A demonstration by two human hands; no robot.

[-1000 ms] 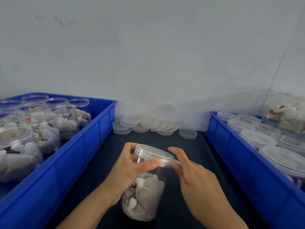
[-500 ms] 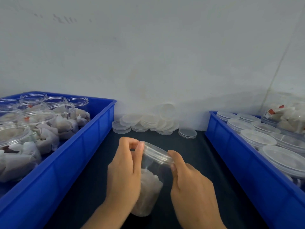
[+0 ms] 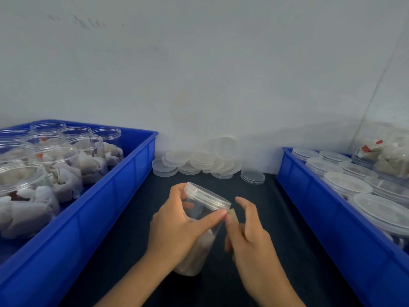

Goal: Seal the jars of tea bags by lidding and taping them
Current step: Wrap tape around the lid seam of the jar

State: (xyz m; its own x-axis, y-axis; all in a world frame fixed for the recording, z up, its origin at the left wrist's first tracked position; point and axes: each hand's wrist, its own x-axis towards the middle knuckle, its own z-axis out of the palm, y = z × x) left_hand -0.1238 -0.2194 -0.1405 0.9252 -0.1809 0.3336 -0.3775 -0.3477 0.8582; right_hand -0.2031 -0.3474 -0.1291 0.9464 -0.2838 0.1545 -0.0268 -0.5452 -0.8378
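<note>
Dark table (image 3: 124, 247) and a plain grey-white wall framed the work. Left hand (image 3: 177, 227) gripped the clear plastic jar of white tea bags (image 3: 200, 229), held tilted above the table, thumb pressing just under its clear plastic lid (image 3: 208, 197). Right hand (image 3: 250, 235) pinched what looked like a short strip of tape (image 3: 232, 212) at the lid's edge, though blur hid the detail. Risk: the strip could wrinkle or miss the seam if the tilted jar turned in the grip. Compared with half a second earlier, the left thumb had come round to the near side and the right forefinger had lifted away. Blue plastic crates (image 3: 132, 173) flanked the hands; loose lids (image 3: 199, 161) lay by the wall.
</note>
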